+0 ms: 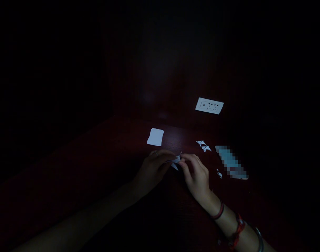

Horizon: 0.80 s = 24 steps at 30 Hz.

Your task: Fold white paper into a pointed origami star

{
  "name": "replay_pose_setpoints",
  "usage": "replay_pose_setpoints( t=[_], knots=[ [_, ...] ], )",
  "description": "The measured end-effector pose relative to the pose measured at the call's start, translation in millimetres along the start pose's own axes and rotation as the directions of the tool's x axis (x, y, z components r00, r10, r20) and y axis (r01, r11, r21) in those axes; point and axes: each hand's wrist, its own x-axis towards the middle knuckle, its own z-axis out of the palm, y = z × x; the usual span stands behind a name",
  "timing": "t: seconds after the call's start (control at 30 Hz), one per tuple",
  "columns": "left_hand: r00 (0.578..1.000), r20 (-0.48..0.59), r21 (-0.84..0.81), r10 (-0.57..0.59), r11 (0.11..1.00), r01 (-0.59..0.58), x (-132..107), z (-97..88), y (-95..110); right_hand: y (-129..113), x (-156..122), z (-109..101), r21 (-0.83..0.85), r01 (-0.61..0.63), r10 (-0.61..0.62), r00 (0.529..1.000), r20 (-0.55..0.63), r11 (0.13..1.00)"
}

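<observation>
Between my two hands is a small folded piece of white paper [175, 161], with a pointed flap hanging below. My left hand [156, 166], a ring on one finger, pinches its left side. The fingertips of my right hand [195, 171] close on its right edge. Just beyond my left hand lies a stack of white paper sheets [155, 137]. Past my right hand are folded white paper pieces [203, 145] with pointed ends. Tiny white paper bits [219, 174] lie to the right of my right hand.
At the right rests a phone [231, 162] with its screen blurred out. A white socket panel [209, 106] is set in the dark wall behind the dark red table [110, 150]. The surroundings are very dim, and the table's sides fade into darkness.
</observation>
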Motion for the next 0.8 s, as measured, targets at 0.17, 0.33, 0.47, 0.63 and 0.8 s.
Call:
replay_pose_setpoints(
  t=[0.17,0.33,0.47,0.63,0.8],
  knots=[
    [1.000,0.003,0.009,0.014,1.000,-0.014,-1.3,0.3,1.6,-1.0,-0.3,-0.3,-0.001,-0.010,0.010,1.000,0.002,1.000],
    [0.999,-0.030,0.033,-0.036,0.999,0.037,-2.9,2.5,6.9,-0.1,-0.6,-0.1,0.005,0.004,-0.004,0.999,0.036,1.000],
    [0.998,-0.055,0.052,-0.035,0.998,0.038,-3.4,4.1,7.6,1.0,-0.7,0.8,0.011,0.026,-0.027,0.998,0.062,1.000],
    [0.996,-0.070,0.124,0.046,0.992,-0.037,-2.8,3.1,6.5,2.2,-0.7,0.6,0.017,0.047,-0.048,0.995,0.088,0.999],
    [0.992,-0.071,0.182,0.105,0.979,-0.091,-2.2,3.0,8.6,3.1,-1.3,0.6,-0.006,0.056,-0.055,0.994,0.097,0.998]
  ],
)
